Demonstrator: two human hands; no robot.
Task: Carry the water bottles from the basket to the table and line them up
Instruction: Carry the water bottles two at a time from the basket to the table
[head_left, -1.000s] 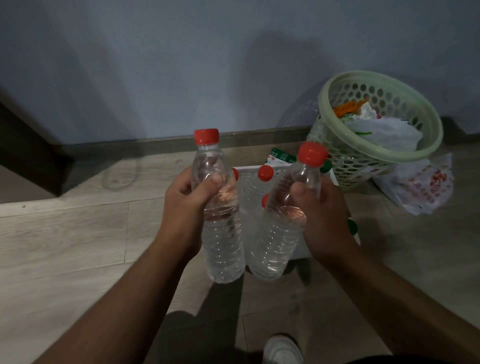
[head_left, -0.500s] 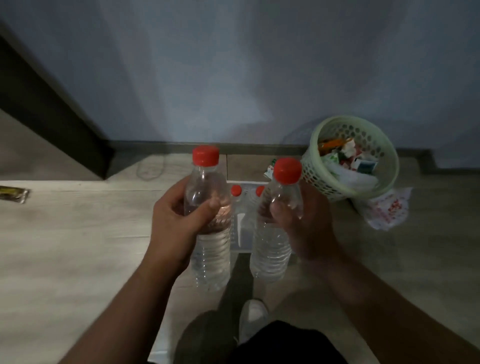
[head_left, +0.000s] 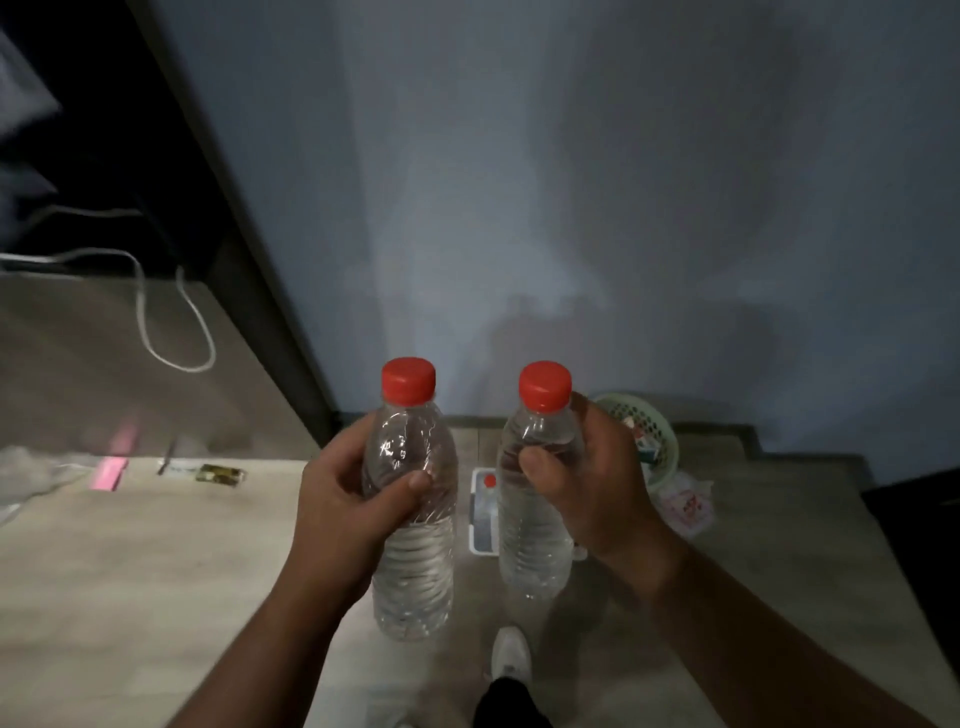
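Above the basket (head_left: 476, 525) holding a capped bottle (head_left: 489, 482), left hand (head_left: 337, 504) clasps the left water bottle (head_left: 413, 587), right hand (head_left: 602, 493) the right bottle (head_left: 535, 551).

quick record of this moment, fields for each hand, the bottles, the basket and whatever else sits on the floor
left hand: grip round a clear plastic water bottle with red cap, upright, off the floor
right hand: grip round a second clear red-capped water bottle, upright
bottles: side by side, not touching
white plastic basket: on the floor beyond them, one red cap visible inside
green perforated bin: by the wall, holds rubbish
white shoe: below the bottles
table: not identifiable
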